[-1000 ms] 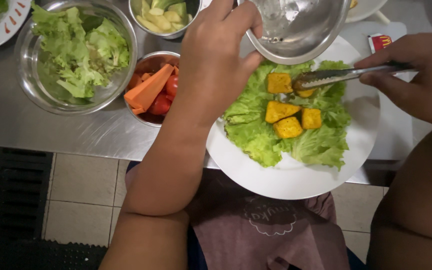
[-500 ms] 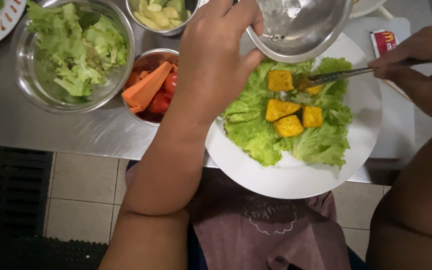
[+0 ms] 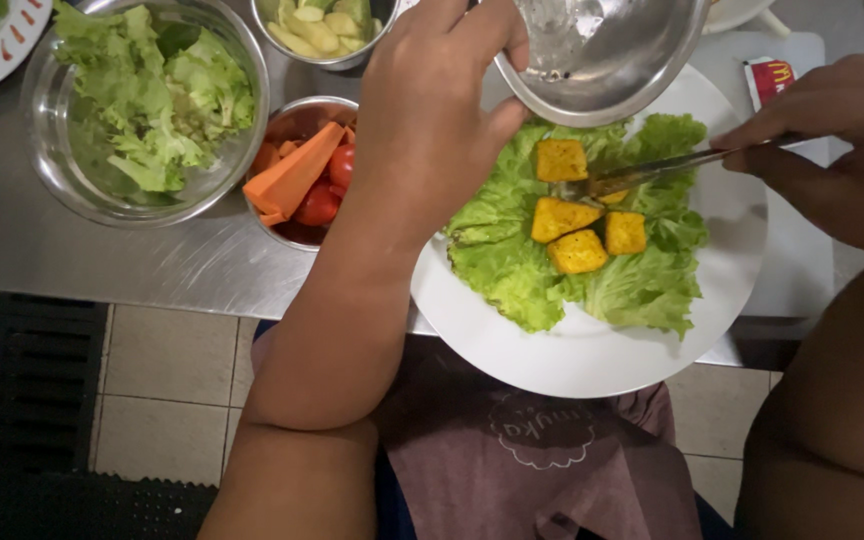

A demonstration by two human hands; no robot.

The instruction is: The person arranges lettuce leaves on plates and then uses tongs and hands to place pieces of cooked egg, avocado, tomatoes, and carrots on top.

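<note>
Plating yellow cubes (image 3: 580,222) onto lettuce (image 3: 552,270) on the white plate (image 3: 592,350) near the tabletop edge: left hand (image 3: 442,120) clamped on a tilted steel bowl (image 3: 602,50), right hand (image 3: 832,150) pinching tongs (image 3: 652,172); next, probably careful, steady placing.

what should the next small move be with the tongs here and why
Probably open the tongs and lift them clear. Their tips sit low on the lettuce beside four yellow cubes already laid on the white plate, and the metal bowl tilted by the left hand looks empty. The right hand holds the tongs near their far end.
</note>
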